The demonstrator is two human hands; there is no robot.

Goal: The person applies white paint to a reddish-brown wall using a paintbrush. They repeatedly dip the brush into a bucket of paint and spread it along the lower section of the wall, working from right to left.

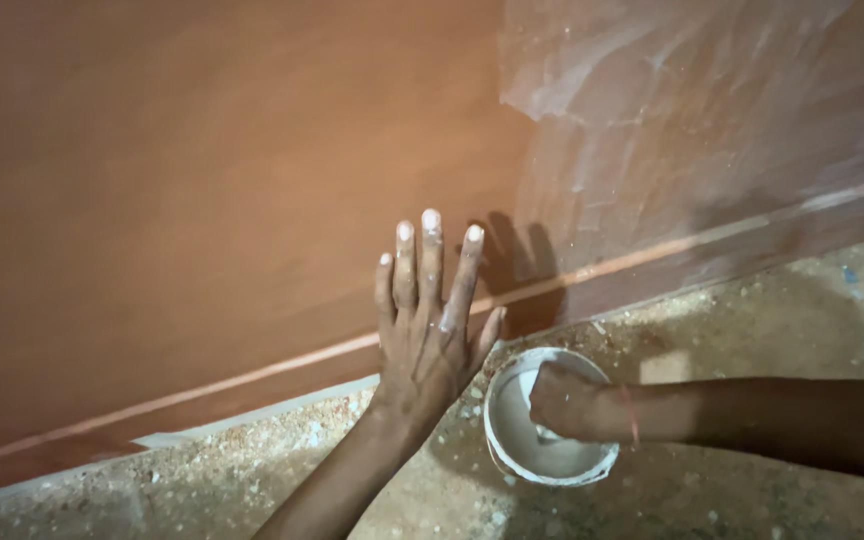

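Small round white tub [549, 455], upright on gritty floor beside wall, white paste inside.

Bucket [550, 455] on floor [732, 330], wall [202, 180] behind.

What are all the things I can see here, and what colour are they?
bowl: one, white with pale paste inside, on the floor by the wall
wall: one, reddish brown, across the top
pale patch: one, whitish smears, upper right of the wall
floor: one, speckled tan and gritty, along the bottom
left hand: one, fingers spread flat against the wall, white on the fingertips
right hand: one, reaching into the bowl
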